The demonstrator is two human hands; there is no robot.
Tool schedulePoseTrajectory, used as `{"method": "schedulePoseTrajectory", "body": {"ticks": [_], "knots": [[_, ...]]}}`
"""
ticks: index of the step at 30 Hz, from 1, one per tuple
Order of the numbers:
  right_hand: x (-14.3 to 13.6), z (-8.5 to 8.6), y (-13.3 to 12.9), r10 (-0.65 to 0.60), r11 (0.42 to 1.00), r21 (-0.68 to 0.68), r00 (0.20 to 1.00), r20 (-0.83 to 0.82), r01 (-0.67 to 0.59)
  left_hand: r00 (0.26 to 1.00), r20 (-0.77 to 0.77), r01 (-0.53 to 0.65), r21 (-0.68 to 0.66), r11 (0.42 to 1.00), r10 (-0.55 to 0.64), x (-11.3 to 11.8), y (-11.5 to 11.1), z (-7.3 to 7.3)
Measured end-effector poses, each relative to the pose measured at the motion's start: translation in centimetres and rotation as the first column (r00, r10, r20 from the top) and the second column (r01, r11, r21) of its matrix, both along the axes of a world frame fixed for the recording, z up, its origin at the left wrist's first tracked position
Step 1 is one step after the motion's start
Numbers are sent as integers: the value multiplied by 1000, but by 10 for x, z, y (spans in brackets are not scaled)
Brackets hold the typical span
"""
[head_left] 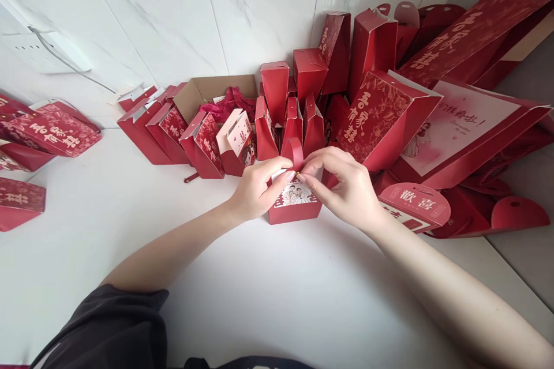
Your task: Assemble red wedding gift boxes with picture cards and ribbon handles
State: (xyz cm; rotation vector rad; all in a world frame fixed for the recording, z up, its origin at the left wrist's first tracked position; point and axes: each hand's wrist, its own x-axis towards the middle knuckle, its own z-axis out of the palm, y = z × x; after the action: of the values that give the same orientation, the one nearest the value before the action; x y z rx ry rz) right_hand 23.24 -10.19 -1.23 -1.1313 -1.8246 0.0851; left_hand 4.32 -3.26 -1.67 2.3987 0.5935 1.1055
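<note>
A small red gift box (296, 214) with a white panel and a drawn couple stands upright on the white table, between my hands. A red ribbon handle (296, 151) loops above its top. My left hand (261, 189) pinches the box's top edge, thumb in front and fingers behind. From the other side, my right hand (344, 183) has thumb and forefinger closed at a tiny gold stud (298, 173) at the base of the handle. Both hands' fingertips nearly meet there and partly cover the top of the box.
Behind are several red gift boxes (203, 144) and a cardboard carton (212, 89) holding red ribbons (231, 102). Larger red gift bags (376, 115) crowd the right, close to my right forearm. More red boxes (56, 127) lie far left. A tiled wall (160, 17) bounds the table (208, 277).
</note>
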Motion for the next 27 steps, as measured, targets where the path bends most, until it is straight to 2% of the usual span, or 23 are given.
{"method": "schedulePoseTrajectory", "body": {"ticks": [4, 10, 15, 19, 22, 25, 27], "knots": [[1, 1, 1, 49, 999, 17, 999, -23, -49, 1000, -1, 6, -17, 1000, -6, -1, 1, 0], [-2, -3, 1, 2, 999, 34, 1000, 1, -2, 1000, -16, 17, 20, 1000, -17, -3, 3, 0], [-11, -6, 0, -29, 999, -22, 987, -155, 26, 999, 31, 4, 55, 998, -6, 0, 4, -3], [-9, -6, 0, 39, 989, -124, 957, -288, -78, 998, 55, 45, -8, 999, -45, -1, 7, 0], [-3, -1, -1, 108, 957, -212, 923, -369, -196, 989, 2, 145, -118, 982, -146, -5, 11, 5], [3, 5, -4, 158, 944, -212, 908, -389, -255, 974, -4, 222, -220, 950, -228, -10, 18, 8], [5, 7, -6, 201, 935, -197, 896, -395, -296, 981, 48, 194, -197, 961, -188, -12, 24, 9]]}}
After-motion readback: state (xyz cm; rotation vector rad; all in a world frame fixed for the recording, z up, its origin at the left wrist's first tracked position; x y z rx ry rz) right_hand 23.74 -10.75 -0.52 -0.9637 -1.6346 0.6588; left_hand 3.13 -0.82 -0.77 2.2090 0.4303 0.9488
